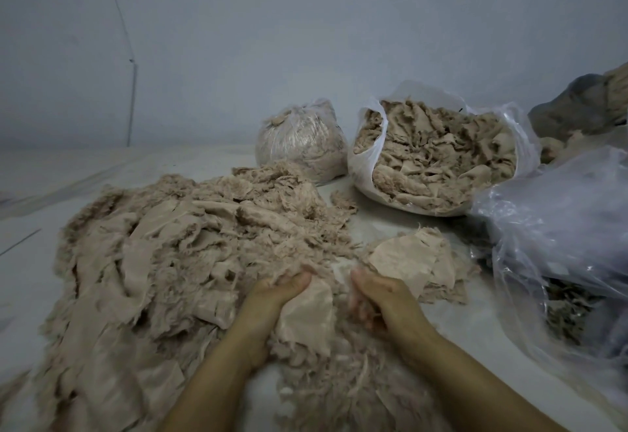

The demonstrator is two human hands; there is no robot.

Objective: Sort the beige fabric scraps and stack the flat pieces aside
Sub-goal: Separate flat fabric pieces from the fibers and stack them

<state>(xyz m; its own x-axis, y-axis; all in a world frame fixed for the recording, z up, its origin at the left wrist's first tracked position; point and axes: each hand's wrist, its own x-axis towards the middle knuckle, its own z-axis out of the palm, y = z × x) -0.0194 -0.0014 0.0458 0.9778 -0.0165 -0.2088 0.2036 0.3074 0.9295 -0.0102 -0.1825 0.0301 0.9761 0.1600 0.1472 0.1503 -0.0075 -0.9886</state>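
Sorting frayed beige fabric scraps (190, 248)
My left hand (272, 299) grips one flat beige scrap (307, 316); my right hand (377, 299), at three o'clock, curls on fluff.

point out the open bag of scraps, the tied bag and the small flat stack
open bag (362, 159), head view, white left wall
tied bag (299, 139), head view, clear front
flat stack (401, 258), head view, top piece

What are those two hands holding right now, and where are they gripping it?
The left hand grips a flat beige scrap at its top edge. The right hand curls around frayed fibres; exactly what it holds is unclear.
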